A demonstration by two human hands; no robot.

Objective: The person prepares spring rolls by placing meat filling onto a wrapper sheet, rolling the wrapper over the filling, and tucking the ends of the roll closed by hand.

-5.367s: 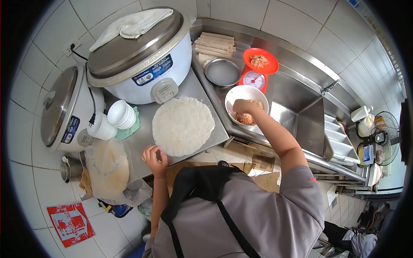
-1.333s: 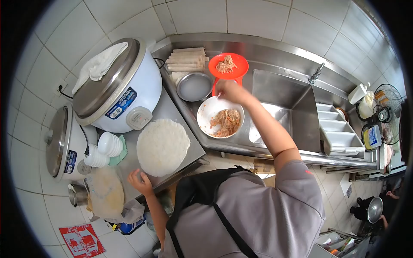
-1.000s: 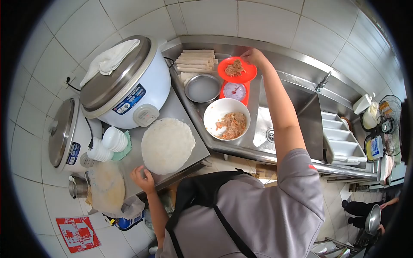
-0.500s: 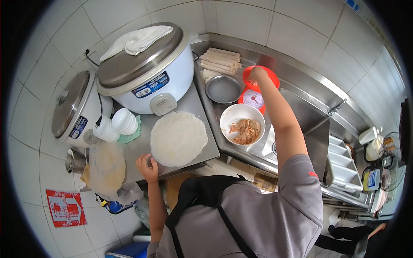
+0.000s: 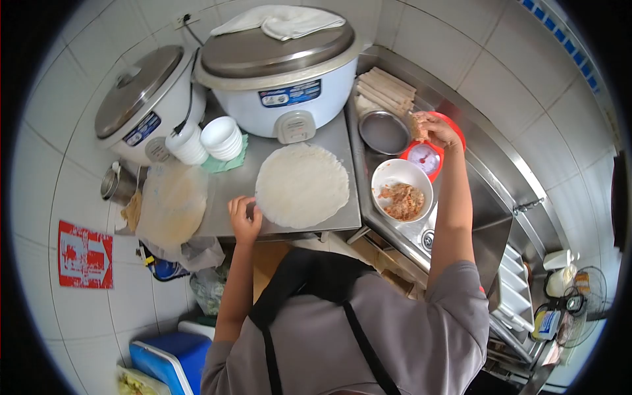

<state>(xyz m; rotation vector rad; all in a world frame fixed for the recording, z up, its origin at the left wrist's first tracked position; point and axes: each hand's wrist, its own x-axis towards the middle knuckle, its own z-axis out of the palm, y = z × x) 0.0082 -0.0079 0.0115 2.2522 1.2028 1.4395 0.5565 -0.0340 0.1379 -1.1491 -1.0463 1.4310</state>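
My right hand is clamped on a clump of filling at the red plate of the scale — the white bowl of mixture sits just below the scale. My left hand, fingers slightly apart, is at the edge of the round wrapper sheets — those lie flat on the steel bench.

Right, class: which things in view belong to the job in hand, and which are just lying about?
Job in hand, it seems:
chunky mixture in the right hand
white bowl
red scale
round pale sheet
pale rolls

Just lying about, probably:
larger rice cooker
stacked cups
folded cloth
blue cooler
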